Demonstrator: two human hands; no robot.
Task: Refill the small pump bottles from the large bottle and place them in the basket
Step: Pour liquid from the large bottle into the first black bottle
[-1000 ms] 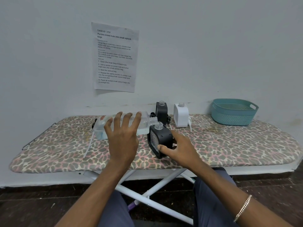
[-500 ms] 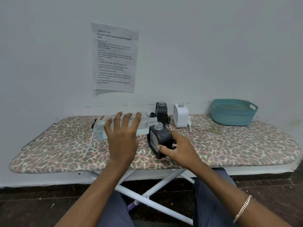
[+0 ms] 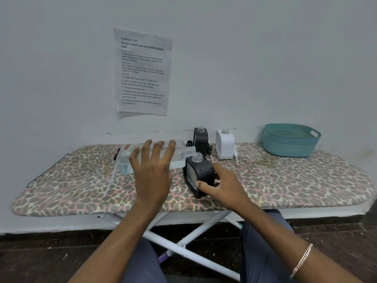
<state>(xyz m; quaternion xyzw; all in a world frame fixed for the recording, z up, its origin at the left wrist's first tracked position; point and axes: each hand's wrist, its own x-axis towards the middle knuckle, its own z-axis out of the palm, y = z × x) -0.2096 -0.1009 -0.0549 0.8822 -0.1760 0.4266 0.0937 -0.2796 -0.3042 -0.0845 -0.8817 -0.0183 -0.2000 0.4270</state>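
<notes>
wall: pale wall (image 3: 265, 58) is filling the background | paper: a printed sheet (image 3: 142, 72) is hanging on it | furniture: a leopard-print ironing board (image 3: 285, 184) is standing on crossed white legs (image 3: 195, 240) | floor: dark floor (image 3: 40, 258) is showing below

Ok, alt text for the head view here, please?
A person's left hand holds a large clear bottle on its side, its open neck by the mouth of a small black bottle that the right hand grips on a leopard-print ironing board. Behind stand another black bottle and a white bottle, with a teal basket at the far right.
</notes>
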